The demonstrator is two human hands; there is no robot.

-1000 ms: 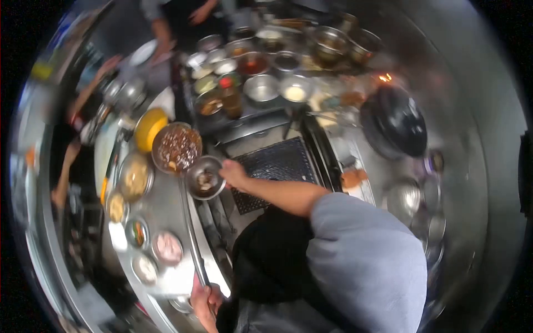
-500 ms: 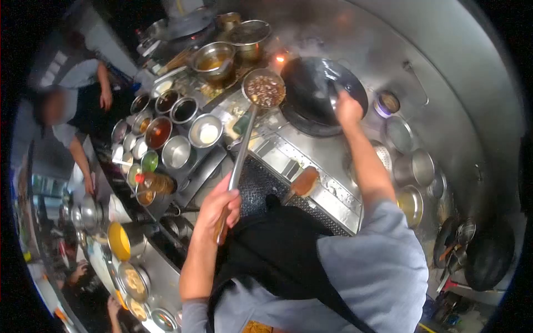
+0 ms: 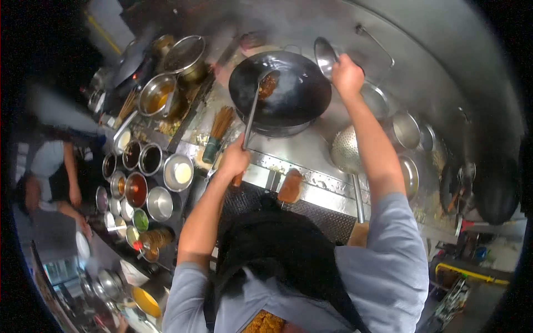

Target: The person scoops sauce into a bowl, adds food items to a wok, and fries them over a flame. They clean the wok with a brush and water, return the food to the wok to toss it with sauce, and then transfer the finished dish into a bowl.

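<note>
My left hand (image 3: 234, 160) is closed around the wooden-ended handle of a long ladle (image 3: 252, 115). The ladle's head is tipped inside a black wok (image 3: 302, 91), with brown saucy food (image 3: 267, 86) at it. Whether the food lies in the ladle or on the wok is hard to tell. Up at the wok's right rim, my right hand (image 3: 348, 76) grips a second, shiny metal ladle (image 3: 325, 54), its bowl raised beside the rim. Steam blurs the wok's inside. Left of the wok lies a bamboo brush (image 3: 220, 129) with a green-wrapped handle.
A perforated strainer (image 3: 347, 151) rests at the right, its handle towards me. Several sauce containers (image 3: 137, 190) crowd the left, near a pot of orange-yellow liquid (image 3: 157, 95). A brown-headed tool (image 3: 290, 187) lies at the stove's front edge. Another person (image 3: 49, 166) stands far left.
My left hand has brought the ladle of brown food from beside the wok into it and tipped it. My right hand has lifted its ladle out to the rim. The view has shifted.
</note>
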